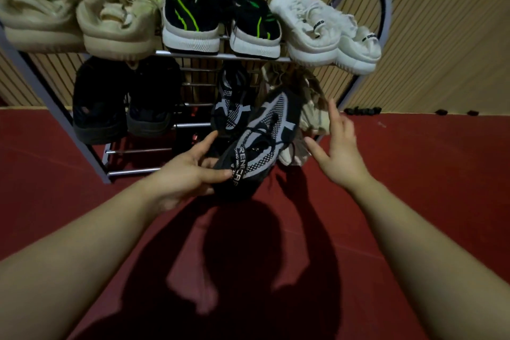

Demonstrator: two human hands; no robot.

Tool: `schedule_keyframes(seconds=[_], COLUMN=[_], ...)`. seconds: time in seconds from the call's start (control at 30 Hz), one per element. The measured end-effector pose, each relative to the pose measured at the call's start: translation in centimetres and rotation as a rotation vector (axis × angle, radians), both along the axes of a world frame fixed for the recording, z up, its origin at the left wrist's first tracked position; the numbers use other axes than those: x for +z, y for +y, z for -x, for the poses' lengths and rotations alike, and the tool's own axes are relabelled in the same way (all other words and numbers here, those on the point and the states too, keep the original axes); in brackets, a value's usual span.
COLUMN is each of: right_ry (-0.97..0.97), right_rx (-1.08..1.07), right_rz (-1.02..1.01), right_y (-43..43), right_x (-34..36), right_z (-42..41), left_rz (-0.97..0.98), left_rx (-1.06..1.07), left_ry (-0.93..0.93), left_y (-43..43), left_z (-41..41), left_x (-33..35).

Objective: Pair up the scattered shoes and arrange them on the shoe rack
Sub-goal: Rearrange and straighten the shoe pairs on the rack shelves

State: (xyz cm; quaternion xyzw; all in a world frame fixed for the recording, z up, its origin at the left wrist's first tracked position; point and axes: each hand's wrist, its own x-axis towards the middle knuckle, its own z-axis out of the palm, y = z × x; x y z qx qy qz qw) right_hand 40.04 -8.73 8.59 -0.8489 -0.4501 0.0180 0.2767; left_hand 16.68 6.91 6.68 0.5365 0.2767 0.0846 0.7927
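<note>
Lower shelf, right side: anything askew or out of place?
Yes. The beige shoes at the lower shelf's right end sit in a jumbled heap, not side by side like the top-row pairs. The grey-and-black knit shoe is not placed yet: the left hand holds it tilted beside its mate. The right hand hovers open nearby.

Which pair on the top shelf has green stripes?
The black pair in the middle; the pairs beside it are beige and white.

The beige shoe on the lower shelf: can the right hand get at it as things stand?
Probably yes. The open right hand hovers just beside the beige shoe, with nothing between them. The grey shoe in the left hand only crowds its left side.
</note>
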Motion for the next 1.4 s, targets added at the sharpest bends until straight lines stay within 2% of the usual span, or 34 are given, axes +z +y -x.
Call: schedule_keyframes(seconds=[0.07,0.1,0.17,0.23,0.43,0.57,0.67,0.73,0.83,0.9,0.97,1.07,1.13,1.27,1.4], right_ry=[0.36,0.473,0.642,0.791,0.941,1.0,0.981,0.948,0.751,0.617,0.555,0.567,0.579,0.552,0.392], right_rx=[0.014,0.042,0.104,0.138,0.132,0.068,0.06,0.041,0.006,-0.094,-0.138,-0.146,-0.132,-0.133,-0.161], right_rz=[-0.021,0.013,0.072,0.039,-0.268,-0.369,-0.329,-0.272,-0.092,-0.014,-0.023,0.024,0.061,0.053,0.116], right_y=[-0.1,-0.1,-0.1,-0.2,-0.3,0.2,0.8,1.4,2.5,2.6,2.3,2.0,1.7,1.5,2.4], right_x=[-0.4,-0.2,0.0,-0.1,-0.7,-0.8,-1.0,-0.9,0.9,2.2,2.7,1.6,0.9,1.0,2.0], right_z=[0.9,1.4,2.3,2.7,0.0,-2.6,-4.2,-5.1,-5.0,-5.1,-5.4,-5.1,-5.0,-5.3,-5.1], left_rz=[0.04,0.05,0.098,0.15,0.118,0.008,-0.293,-0.572,-1.084,-1.275,-1.264,-1.086,-1.014,-1.022,-0.984], left_rx=[0.1,0.139,0.188,0.202,0.158,0.098,-0.021,-0.002,0.046,0.11,0.14,0.112,0.09,0.07,0.102], left_ry=[-0.016,-0.023,-0.055,-0.092,-0.103,0.007,0.222,0.354,0.537,0.665,0.823,0.996,1.04,1.102,1.048], left_y=[-1.4,-2.0,-3.1,-3.7,-5.7,-5.5,-4.2,-2.6,-0.6,0.2,1.0,2.2,2.9,3.1,4.1], left_z=[-1.2,-1.9,-3.5,-5.3,-11.2,-14.1,-13.5,-12.5,-11.4,-11.7,-12.6,-14.2,-14.9,-15.5,-14.1], left_x=[-0.4,-0.5,-0.4,-0.1,1.7,2.7,3.8,3.9,3.7,3.6,3.6,3.3,2.9,2.0,1.9])
